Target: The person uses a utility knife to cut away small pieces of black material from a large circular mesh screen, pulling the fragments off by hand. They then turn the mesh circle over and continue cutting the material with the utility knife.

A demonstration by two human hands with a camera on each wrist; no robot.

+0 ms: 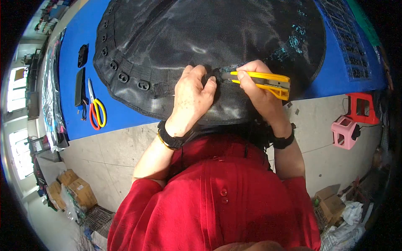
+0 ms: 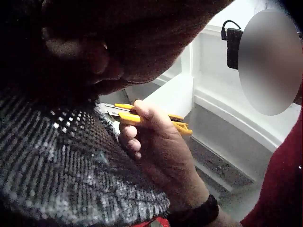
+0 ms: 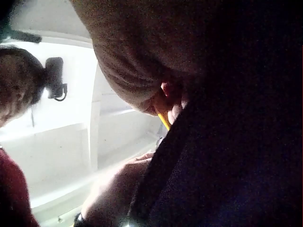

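Note:
A large black mesh cover (image 1: 209,37) lies spread on the blue table (image 1: 79,25). At its near edge my left hand (image 1: 194,92) grips a bunched fold of the mesh. My right hand (image 1: 255,83) grips a yellow utility knife (image 1: 268,81), whose tip points left at the fold beside my left fingers. In the left wrist view the right hand (image 2: 151,142) holds the knife (image 2: 177,125) just over the mesh (image 2: 61,161). The right wrist view is mostly dark; only a sliver of the yellow knife (image 3: 164,120) and my left hand (image 3: 118,189) show.
Scissors (image 1: 96,111) with red and yellow handles lie on the table's left part, beside a flat black case (image 1: 80,85) and a small black piece (image 1: 83,54). On the floor stand a pink stool (image 1: 344,131), a red stool (image 1: 360,106) and cardboard boxes (image 1: 77,190).

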